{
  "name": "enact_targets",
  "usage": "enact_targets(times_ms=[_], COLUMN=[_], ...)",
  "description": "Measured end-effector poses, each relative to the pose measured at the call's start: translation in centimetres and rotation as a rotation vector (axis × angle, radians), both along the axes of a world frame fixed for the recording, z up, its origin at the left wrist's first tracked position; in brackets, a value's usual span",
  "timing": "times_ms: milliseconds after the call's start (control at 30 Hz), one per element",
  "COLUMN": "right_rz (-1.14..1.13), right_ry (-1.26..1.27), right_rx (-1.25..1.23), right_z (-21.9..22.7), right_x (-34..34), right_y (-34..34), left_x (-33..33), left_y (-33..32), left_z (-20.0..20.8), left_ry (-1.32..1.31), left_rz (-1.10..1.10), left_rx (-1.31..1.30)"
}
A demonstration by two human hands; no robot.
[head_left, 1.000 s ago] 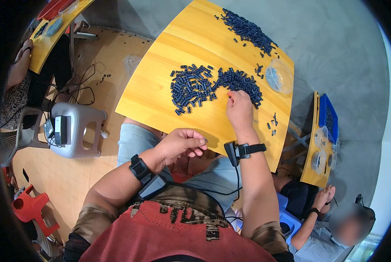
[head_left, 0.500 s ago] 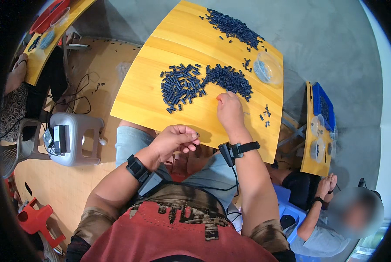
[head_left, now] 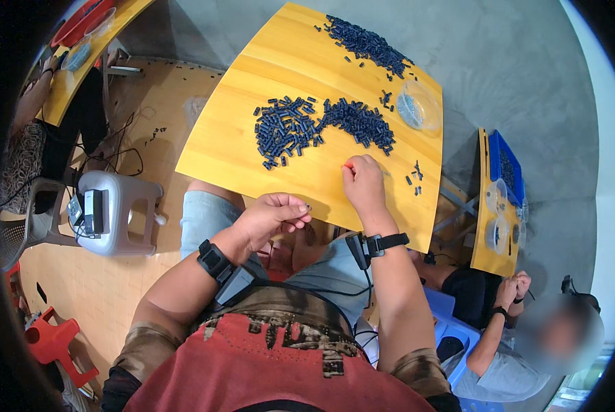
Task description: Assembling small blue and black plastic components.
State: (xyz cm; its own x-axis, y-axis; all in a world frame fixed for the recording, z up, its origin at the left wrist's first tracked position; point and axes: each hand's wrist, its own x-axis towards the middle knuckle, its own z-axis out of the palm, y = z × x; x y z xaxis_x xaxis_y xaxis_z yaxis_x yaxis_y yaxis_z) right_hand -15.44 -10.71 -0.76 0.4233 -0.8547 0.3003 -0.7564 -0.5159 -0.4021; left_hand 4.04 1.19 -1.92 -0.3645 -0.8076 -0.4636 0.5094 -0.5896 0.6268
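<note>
Fingers (head_left: 285, 200) of the left hand (head_left: 263, 223) pinch a small dark part (head_left: 309, 208) at their tips; those of the right hand (head_left: 364, 187) curl above the desk (head_left: 218, 141), any grip hidden. Beyond the left fingers, a loose pile (head_left: 285, 132); beyond the right, a denser heap (head_left: 359, 123); farther right, a bowl (head_left: 427, 110).

- Grey wall (head_left: 520, 75) behind the yellow desk (head_left: 225, 144)
- Tan floor (head_left: 129, 295)
- Grey plastic stool (head_left: 120, 216) left of the desk
- Red stool (head_left: 57, 343) at lower left
- Yellow side table (head_left: 488, 257) at right, near the wall
</note>
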Motion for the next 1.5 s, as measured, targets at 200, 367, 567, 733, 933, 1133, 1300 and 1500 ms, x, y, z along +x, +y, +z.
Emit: enact_targets(times_ms=[200,367,567,733,933,1133,1300,1500], right_rz=[-0.05,-0.064,-0.104,-0.061,0.12,0.177,0.132,-0.109], right_ry=[-0.026,-0.061,-0.116,-0.092,-0.038,0.094,0.091,-0.252], right_rx=[-0.013,0.053,0.07,0.022,-0.029,-0.037,-0.016,0.241], right_z=[-0.5,-0.3,0.9,1.3,1.7,0.8,1.3,2.2], right_x=[-0.4,-0.5,-1.3,-2.1,-1.0,-0.7,0.0,-0.1], right_y=[0.3,0.6,0.7,0.6,0.5,-0.4,0.1,2.9], left_x=[-0.2,0.0,0.1,0.0,0.3,0.8,0.9,0.5], left_y=[0.6,1.1,1.2,1.3,1.3,1.5,1.7,1.8], left_z=[0.4,0.2,0.5,0.4,0.4,0.2,0.5,0.7], left_ry=[-0.039,-0.048,-0.054,-0.062,-0.045,-0.013,-0.027,-0.018], left_rz=[0.011,0.027,0.026,0.023,0.027,0.048,0.077,0.081], left_rx=[-0.022,-0.019,-0.011,-0.02,-0.014,-0.033,-0.054,-0.11])
